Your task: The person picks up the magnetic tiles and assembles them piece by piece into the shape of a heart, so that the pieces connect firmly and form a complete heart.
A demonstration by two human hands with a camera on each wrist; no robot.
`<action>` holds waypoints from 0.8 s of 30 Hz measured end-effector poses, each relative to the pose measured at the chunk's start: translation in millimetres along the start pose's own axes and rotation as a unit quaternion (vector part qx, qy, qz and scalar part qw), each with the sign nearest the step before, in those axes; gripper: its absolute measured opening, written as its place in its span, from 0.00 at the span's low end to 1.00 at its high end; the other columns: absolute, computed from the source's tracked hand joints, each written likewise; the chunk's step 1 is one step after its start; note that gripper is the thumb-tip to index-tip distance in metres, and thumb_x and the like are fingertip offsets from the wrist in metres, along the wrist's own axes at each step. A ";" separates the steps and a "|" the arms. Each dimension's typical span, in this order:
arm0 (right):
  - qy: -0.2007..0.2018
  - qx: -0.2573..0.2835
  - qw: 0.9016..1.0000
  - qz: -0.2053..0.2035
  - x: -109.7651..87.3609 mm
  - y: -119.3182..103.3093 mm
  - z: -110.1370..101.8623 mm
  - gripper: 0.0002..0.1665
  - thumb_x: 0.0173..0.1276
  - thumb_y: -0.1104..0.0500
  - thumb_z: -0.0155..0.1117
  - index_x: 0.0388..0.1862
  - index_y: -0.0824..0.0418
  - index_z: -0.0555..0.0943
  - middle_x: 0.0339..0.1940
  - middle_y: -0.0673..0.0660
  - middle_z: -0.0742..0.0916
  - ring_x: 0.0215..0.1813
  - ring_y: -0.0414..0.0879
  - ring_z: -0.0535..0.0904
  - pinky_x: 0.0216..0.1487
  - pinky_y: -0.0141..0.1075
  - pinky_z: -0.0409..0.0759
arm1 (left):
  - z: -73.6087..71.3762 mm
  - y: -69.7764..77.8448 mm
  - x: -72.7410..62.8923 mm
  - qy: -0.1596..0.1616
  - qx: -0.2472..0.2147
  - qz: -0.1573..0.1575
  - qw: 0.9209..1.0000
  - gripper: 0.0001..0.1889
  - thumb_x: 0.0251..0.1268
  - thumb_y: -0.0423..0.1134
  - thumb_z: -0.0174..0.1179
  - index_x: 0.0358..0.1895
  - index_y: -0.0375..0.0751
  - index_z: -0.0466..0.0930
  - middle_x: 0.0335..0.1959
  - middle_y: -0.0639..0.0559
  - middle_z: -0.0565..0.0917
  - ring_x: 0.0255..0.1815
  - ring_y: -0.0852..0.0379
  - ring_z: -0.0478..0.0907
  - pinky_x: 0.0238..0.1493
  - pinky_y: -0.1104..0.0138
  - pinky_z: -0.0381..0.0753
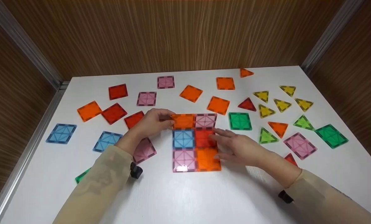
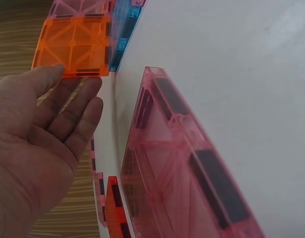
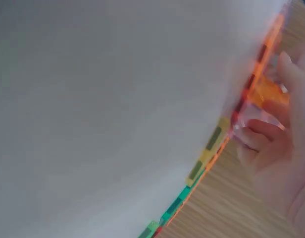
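Observation:
Several translucent square tiles with dark edge strips join into a two-column block in the middle of the head view. My left hand (image 1: 152,123) pinches the outer edge of its far-left orange tile (image 1: 183,121), thumb on one face and fingers behind. In the left wrist view this orange tile (image 2: 73,45) stands up at an angle from the blue tile (image 2: 126,37). A pink tile (image 1: 205,120) adjoins it. My right hand (image 1: 240,148) is at the block's right edge, fingers loosely extended over the red tile (image 1: 204,138) and the near orange tile (image 1: 206,159).
Loose square tiles lie left and behind, among them a blue tile (image 1: 61,133) and a red tile (image 1: 118,91). A green tile (image 1: 240,121) and several triangles, such as a yellow triangle (image 1: 282,105), lie right. Wooden panels (image 1: 185,34) enclose the white table (image 1: 179,199).

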State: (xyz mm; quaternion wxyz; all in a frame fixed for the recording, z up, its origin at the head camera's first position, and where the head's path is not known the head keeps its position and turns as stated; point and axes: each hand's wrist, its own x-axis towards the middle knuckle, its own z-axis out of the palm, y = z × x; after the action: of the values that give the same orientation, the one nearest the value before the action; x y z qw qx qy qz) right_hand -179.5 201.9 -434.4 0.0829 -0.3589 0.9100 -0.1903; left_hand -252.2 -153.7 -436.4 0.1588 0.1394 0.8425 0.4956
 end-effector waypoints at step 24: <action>0.147 0.248 0.956 0.058 48.8 36.4 -13.5 0.22 0.81 0.67 0.61 0.70 0.58 0.83 0.62 0.54 0.89 0.63 0.49 0.85 0.66 0.40 0.81 | 2.6 0.6 -3.6 0.007 -0.001 0.009 1.000 0.15 0.80 0.39 0.63 0.63 0.51 0.88 0.60 0.54 0.85 0.62 0.51 0.77 0.65 0.57 0.81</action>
State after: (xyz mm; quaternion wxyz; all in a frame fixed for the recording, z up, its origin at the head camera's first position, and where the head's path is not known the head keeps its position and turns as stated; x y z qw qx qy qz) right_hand -241.6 196.7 -437.5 0.0456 -0.2411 0.8555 -0.4559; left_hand -247.8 -152.7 -436.6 0.1483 0.1432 0.8419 0.4987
